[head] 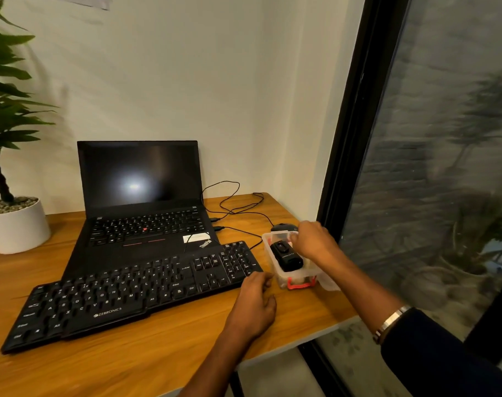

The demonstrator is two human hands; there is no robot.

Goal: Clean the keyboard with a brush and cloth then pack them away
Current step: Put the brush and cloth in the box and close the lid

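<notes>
So we've got the black keyboard (135, 293) lying slanted across the wooden bench (164, 353), its far edge propped on the front of an open laptop (142, 196) with a dark screen. Over at 3 o'clock from the keyboard, just beside its number pad, sits a small clear plastic box (294, 277) with a red latch at its near end, and there's a black device (286, 255) lying inside it. Our right hand (311, 239) is over the far end of that box with fingers curled down into it; can't tell if it's actually grasping anything. Our left hand (254, 303) rests on the bench at the keyboard's right end, fingers relaxed, holding nothing. A black mouse (282, 227) sits at 12 o'clock from the box, and a potted plant (13, 222) is way off at 9 o'clock.
</notes>
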